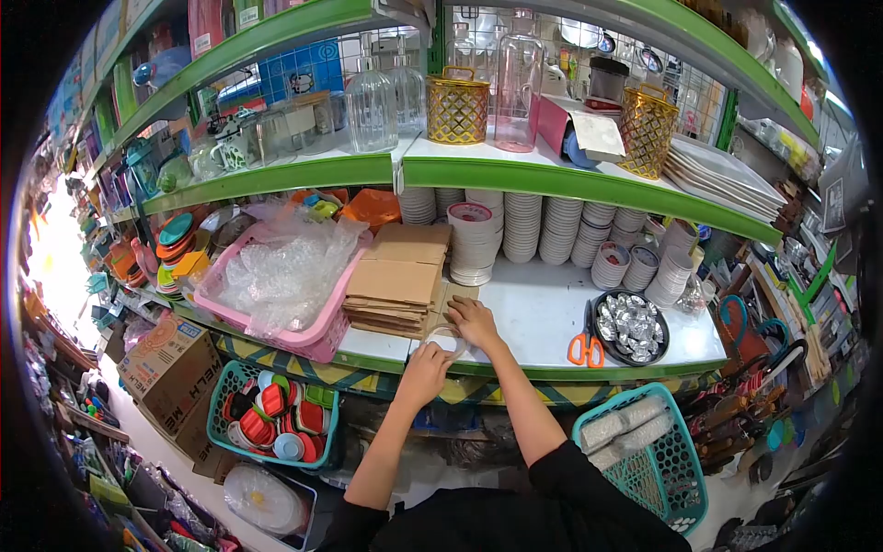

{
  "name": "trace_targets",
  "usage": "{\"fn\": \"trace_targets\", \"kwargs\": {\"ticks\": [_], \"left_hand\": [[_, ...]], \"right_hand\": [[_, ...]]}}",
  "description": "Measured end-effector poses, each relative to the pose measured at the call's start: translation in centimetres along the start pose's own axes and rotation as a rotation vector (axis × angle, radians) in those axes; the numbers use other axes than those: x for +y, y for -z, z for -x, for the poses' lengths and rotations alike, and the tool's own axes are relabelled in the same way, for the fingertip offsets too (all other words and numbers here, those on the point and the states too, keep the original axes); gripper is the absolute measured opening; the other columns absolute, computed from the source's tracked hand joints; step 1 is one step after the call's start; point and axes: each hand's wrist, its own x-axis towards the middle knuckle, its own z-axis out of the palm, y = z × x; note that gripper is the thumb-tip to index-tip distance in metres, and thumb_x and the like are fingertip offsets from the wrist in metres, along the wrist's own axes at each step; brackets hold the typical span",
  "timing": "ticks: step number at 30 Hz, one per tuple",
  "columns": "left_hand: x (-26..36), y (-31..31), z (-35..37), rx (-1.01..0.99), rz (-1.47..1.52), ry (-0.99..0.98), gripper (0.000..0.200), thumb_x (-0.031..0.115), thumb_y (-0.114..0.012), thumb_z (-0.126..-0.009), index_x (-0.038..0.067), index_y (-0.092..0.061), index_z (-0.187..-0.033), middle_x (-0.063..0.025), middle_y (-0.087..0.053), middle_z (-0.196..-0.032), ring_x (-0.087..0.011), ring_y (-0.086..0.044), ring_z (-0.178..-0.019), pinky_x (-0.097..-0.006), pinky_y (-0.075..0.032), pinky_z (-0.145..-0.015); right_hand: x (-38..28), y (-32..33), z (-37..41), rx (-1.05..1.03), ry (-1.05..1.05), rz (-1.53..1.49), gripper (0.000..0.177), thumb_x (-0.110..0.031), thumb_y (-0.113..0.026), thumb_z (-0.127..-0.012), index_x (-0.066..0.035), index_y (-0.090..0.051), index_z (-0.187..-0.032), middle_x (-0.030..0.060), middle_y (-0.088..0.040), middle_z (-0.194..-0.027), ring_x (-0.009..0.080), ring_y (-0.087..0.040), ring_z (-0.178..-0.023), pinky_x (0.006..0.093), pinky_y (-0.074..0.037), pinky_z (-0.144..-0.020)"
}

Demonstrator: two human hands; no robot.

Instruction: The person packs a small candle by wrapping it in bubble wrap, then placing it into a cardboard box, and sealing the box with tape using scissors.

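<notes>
My left hand is closed on the near edge of a round, pale ring that looks like a roll of clear tape, at the shelf's front edge. Just beyond it my right hand lies with fingers stretched out over a brown cardboard piece, its wrist beside the roll. To the left of my hands rises a stack of flat cardboard pieces. My left fingertips are partly hidden behind the hand.
A pink basket of bubble wrap stands left. Stacked white cups line the back. Orange-handled scissors lie beside a black bowl of silvery packets. Below are a teal basket of colourful containers and a green basket.
</notes>
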Motion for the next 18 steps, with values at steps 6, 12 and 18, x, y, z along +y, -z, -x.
{"fn": "trace_targets", "kwargs": {"ticks": [6, 12, 18], "left_hand": [[0.3, 0.5, -0.1, -0.004, 0.024, 0.010, 0.013, 0.007, -0.059, -0.081, 0.000, -0.061, -0.091, -0.0138, -0.050, -0.087, -0.0334, -0.050, -0.089, -0.0412, -0.042, -0.079], [0.2, 0.5, -0.5, -0.009, 0.032, 0.015, 0.014, 0.009, -0.057, -0.082, 0.002, -0.060, -0.093, -0.0125, -0.050, -0.088, -0.0317, -0.050, -0.090, -0.0423, -0.042, -0.079], [0.3, -1.1, -0.7, 0.058, -0.008, -0.007, 0.015, 0.010, -0.058, -0.082, 0.003, -0.061, -0.095, -0.0104, -0.050, -0.087, -0.0298, -0.051, -0.089, -0.0417, -0.042, -0.078]], "right_hand": [[-0.6, 1.1, 2.0, 0.016, -0.098, 0.113, 0.039, -0.038, -0.047, -0.090, -0.013, -0.061, -0.115, 0.0041, -0.053, -0.128, 0.0223, -0.046, -0.119, 0.0514, -0.031, -0.100], [-0.4, 3.3, 4.8, 0.086, -0.227, 0.231, 0.042, -0.041, -0.057, -0.084, -0.013, -0.058, -0.115, 0.0037, -0.051, -0.127, 0.0221, -0.043, -0.120, 0.0661, -0.023, -0.099], [1.3, 5.8, 8.6, 0.170, -0.285, 0.294, 0.046, -0.042, -0.059, -0.081, -0.013, -0.058, -0.116, 0.0052, -0.051, -0.126, 0.0247, -0.043, -0.119, 0.0655, -0.023, -0.099]]}}
